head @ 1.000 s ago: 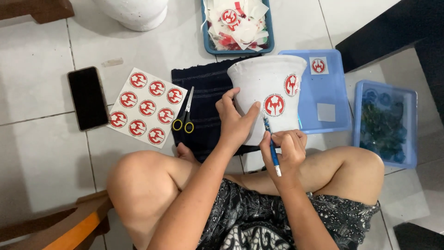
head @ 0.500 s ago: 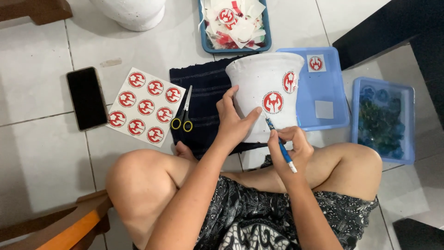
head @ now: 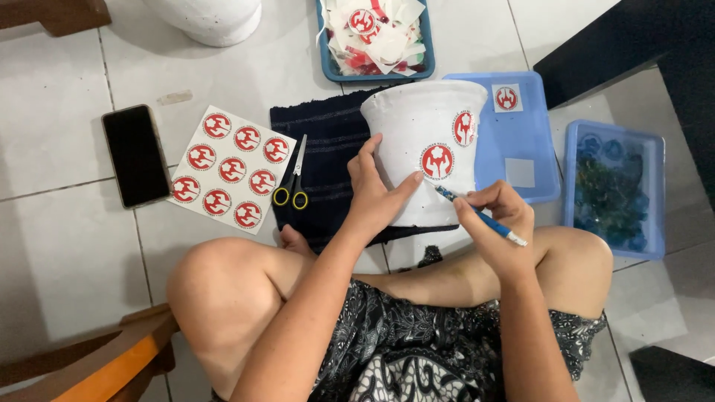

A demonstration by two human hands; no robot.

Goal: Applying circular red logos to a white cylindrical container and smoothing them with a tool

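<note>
A white plastic pot lies on its side on a dark cloth, with two round red-and-white stickers on its wall. My left hand presses against the pot's side and steadies it. In my right hand is a blue pen-like tool, its tip close to the pot's lower wall under the sticker. I sit cross-legged on the tiled floor.
A sheet of round red stickers and yellow-handled scissors lie left of the pot, a black phone further left. Also here: a tray of paper scraps, a blue lid, a blue box of dark pieces, a wooden chair.
My right hand has tilted the blue tool from near upright to slanting, its tip now toward the pot's wall. My left hand stays on the pot.
</note>
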